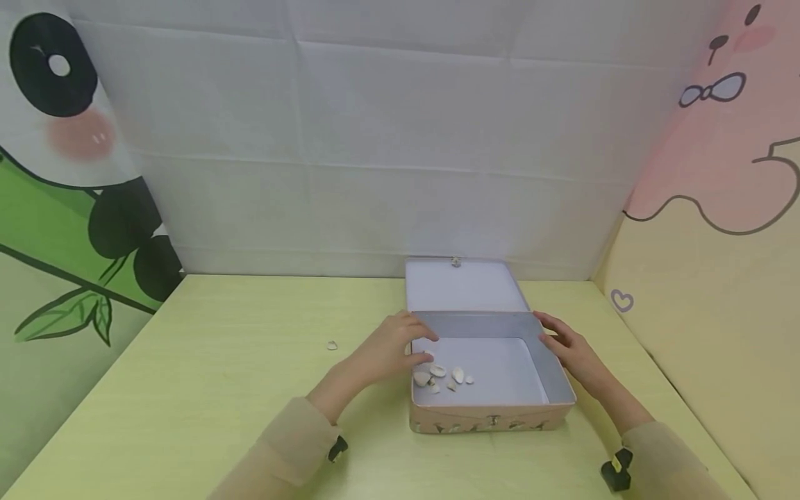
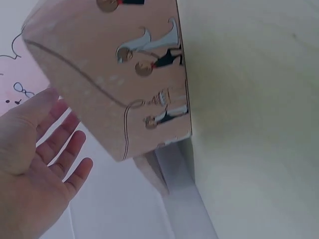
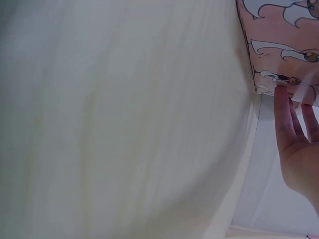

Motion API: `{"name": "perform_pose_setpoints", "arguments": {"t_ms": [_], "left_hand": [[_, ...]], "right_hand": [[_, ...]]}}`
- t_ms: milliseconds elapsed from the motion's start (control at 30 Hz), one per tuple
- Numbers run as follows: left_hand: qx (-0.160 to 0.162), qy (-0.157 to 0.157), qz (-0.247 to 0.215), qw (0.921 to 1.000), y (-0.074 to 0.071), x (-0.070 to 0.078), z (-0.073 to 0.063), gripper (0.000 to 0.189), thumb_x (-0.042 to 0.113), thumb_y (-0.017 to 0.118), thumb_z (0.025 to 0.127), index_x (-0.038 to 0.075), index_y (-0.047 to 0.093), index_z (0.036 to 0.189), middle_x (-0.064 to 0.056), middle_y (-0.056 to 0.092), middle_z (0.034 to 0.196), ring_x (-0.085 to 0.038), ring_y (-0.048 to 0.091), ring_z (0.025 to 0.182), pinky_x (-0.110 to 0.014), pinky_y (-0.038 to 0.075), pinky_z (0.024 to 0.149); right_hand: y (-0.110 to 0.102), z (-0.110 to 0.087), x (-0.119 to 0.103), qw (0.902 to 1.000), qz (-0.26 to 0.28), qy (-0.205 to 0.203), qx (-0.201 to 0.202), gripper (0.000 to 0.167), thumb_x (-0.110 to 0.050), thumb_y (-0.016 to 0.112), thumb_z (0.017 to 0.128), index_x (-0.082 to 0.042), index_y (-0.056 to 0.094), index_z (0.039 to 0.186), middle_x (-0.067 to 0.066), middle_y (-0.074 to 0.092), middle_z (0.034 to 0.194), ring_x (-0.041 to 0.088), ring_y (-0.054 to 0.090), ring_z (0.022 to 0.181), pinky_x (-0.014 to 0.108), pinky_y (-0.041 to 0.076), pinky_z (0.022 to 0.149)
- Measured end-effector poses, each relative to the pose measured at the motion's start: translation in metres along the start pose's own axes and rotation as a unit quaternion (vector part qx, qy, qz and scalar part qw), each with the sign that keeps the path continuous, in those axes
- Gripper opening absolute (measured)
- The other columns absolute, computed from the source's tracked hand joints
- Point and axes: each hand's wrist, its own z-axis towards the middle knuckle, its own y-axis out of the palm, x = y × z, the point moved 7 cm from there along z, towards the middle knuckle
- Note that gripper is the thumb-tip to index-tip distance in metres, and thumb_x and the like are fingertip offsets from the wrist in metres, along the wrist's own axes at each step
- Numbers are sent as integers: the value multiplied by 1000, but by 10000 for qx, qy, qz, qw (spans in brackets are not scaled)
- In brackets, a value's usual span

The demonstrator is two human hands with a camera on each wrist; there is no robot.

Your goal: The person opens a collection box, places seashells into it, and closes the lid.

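Observation:
A pink tin box (image 1: 494, 420) with a hinged lid (image 1: 465, 285) stands with the lid raised at the back. Several small pale seashells (image 1: 458, 375) lie in its left part. My left hand (image 1: 400, 347) reaches over the left rim, thumb and fingers spread above the shells. The left wrist view shows that hand (image 2: 40, 154) beside the printed tin wall (image 2: 99, 64), its fingers loosely bent with nothing held. At the right rim, my right hand (image 1: 578, 354) holds the box, thumb over the edge. Fingers (image 3: 284, 114) lie against the outer wall in the right wrist view.
One more seashell (image 1: 332, 345) lies on the pale yellow table (image 1: 250, 361), left of the box. A white sheet (image 1: 400, 139) hangs behind the table. Cartoon-printed panels (image 1: 706, 278) stand at both sides.

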Motion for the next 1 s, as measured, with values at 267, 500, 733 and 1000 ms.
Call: {"name": "perform_pose_setpoints", "arguments": {"t_ms": [267,500,733,1000], "left_hand": [[380,-66,-190,9991,-25,-22,-14,36,25,73,83,12,65,116,1,64,116,-20,52,114,-41,42,100],[658,-235,-307,9971,-39,-49,-30,44,21,75,81,11,61,122,-1,63,116,-22,53,114,-40,44,98],[710,-462,-255,9961,-47,-78,-45,47,19,75,80,8,60,123,-4,63,117,-24,53,114,-42,44,98],[353,-751,-51,9965,-40,-111,-62,46,19,74,82,11,59,124,-4,62,119,-25,51,116,-45,41,100]], "right_hand": [[0,-1,-1,10000,-5,-22,-12,54,-28,45,100,-15,26,149,21,30,149,43,43,124,34,52,86],[0,-1,-2,10000,-45,-27,4,54,-29,45,101,-14,26,149,22,30,148,43,44,123,33,52,85],[0,-1,-1,10000,-76,1,19,54,-29,45,100,-14,27,149,22,29,148,43,42,124,36,51,86],[0,-3,-3,10000,-96,-19,2,54,-29,45,101,-15,26,149,21,29,149,43,41,126,40,51,88]]}}
